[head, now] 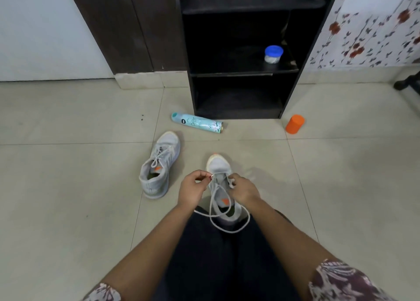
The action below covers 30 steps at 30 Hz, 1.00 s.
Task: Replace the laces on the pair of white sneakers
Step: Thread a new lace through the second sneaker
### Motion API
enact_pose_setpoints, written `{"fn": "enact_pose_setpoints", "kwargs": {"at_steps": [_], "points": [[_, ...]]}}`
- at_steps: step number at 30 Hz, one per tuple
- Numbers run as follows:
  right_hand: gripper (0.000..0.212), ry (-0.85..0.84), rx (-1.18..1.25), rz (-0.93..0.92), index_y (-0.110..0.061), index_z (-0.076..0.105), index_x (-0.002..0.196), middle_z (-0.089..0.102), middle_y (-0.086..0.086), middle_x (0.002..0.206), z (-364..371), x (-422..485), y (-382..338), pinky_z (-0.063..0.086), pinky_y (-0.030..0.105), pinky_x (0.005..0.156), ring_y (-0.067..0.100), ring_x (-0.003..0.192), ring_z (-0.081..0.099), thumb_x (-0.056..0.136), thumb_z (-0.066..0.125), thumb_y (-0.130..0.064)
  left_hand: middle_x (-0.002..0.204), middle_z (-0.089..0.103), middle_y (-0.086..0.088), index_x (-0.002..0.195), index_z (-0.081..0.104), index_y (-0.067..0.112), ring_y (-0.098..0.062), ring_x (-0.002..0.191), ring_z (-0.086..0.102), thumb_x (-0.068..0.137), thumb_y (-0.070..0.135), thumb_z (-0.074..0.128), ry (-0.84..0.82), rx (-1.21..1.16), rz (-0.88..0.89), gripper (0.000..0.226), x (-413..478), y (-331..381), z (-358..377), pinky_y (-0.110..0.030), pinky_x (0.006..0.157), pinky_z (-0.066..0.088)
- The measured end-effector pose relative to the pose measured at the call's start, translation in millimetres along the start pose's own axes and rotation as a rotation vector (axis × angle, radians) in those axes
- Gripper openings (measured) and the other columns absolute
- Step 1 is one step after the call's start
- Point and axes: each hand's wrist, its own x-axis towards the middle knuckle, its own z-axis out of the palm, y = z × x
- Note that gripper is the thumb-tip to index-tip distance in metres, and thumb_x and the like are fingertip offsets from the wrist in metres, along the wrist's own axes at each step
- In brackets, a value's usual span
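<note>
White sneaker [219,164] between left hand [193,188] and right hand [244,190], lace [227,230] in both.

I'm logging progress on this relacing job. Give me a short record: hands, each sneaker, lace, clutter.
left hand: pinches the tip of the lace
right hand: grips the lace over the near sneaker
near sneaker: between both hands, partly laced
lace: slack loop trailing onto the lap
far sneaker: laced, untouched, on the floor
clutter: spray can lying on floor; orange cylinder; blue-lidded jar on black shelf
</note>
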Motion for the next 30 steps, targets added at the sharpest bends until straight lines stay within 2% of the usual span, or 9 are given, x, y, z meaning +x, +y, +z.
{"fn": "enact_pose_setpoints", "kwargs": {"at_steps": [4,9,13,17,20,23,30], "points": [[0.038,0.035,-0.006,-0.035,-0.018,0.056,0.122,0.061,0.004,0.117,12,1,9,0.046,0.029,0.083,0.025,0.105,0.059,0.084,0.06,-0.021,0.079,0.07,0.005,0.084,0.074,0.018,-0.003,0.063,0.058,0.084,0.013,0.069,-0.007,0.067,-0.029,0.006,12,-15,8,-0.017,0.068,0.044],[0.036,0.065,0.09,0.02,-0.022,0.052,0.123,0.056,0.002,0.117,22,2,23,0.048,0.033,0.085,0.023,0.102,0.058,0.088,0.057,-0.031,0.085,0.071,0.013,0.081,0.072,0.028,-0.009,0.083,0.065,0.084,0.024,0.068,-0.064,0.291,-0.052,0.007,28,-26,29,-0.024,0.077,0.049],[0.044,0.098,0.229,0.087,-0.024,0.053,0.117,0.055,-0.002,0.112,27,14,25,0.049,0.036,0.085,0.021,0.096,0.059,0.083,0.06,-0.051,0.091,0.07,0.007,0.082,0.071,0.024,-0.014,0.085,0.063,0.085,0.023,0.06,-0.056,0.498,0.012,0.011,42,-27,46,-0.026,0.072,0.048],[0.036,0.155,0.275,0.111,-0.026,0.06,0.116,0.057,-0.001,0.111,31,29,24,0.05,0.033,0.084,0.021,0.092,0.061,0.086,0.058,-0.046,0.094,0.062,-0.002,0.08,0.07,0.019,-0.023,0.084,0.06,0.085,0.022,0.054,-0.061,0.712,0.087,0.017,58,-32,61,-0.028,0.063,0.044],[0.03,0.183,0.27,0.088,-0.03,0.064,0.119,0.06,0.002,0.113,33,34,29,0.047,0.029,0.084,0.024,0.097,0.061,0.092,0.051,-0.031,0.103,0.059,-0.002,0.087,0.07,0.02,-0.023,0.085,0.06,0.091,0.027,0.054,-0.096,0.691,0.043,0.017,63,-37,69,-0.028,0.065,0.043],[0.031,0.2,0.284,0.071,-0.032,0.065,0.12,0.063,0.002,0.11,34,37,32,0.043,0.027,0.081,0.023,0.097,0.06,0.094,0.05,-0.028,0.107,0.058,0.0,0.094,0.069,0.021,-0.021,0.084,0.06,0.093,0.031,0.055,-0.085,0.641,-0.006,0.018,66,-43,76,-0.025,0.066,0.041],[0.031,0.225,0.342,0.06,-0.034,0.067,0.116,0.066,0.0,0.113,34,39,37,0.046,0.027,0.086,0.021,0.099,0.061,0.091,0.052,-0.024,0.102,0.062,0.001,0.087,0.07,0.019,-0.017,0.087,0.061,0.088,0.025,0.062,-0.055,0.494,-0.021,0.01,66,-48,84,-0.024,0.071,0.043]]}}
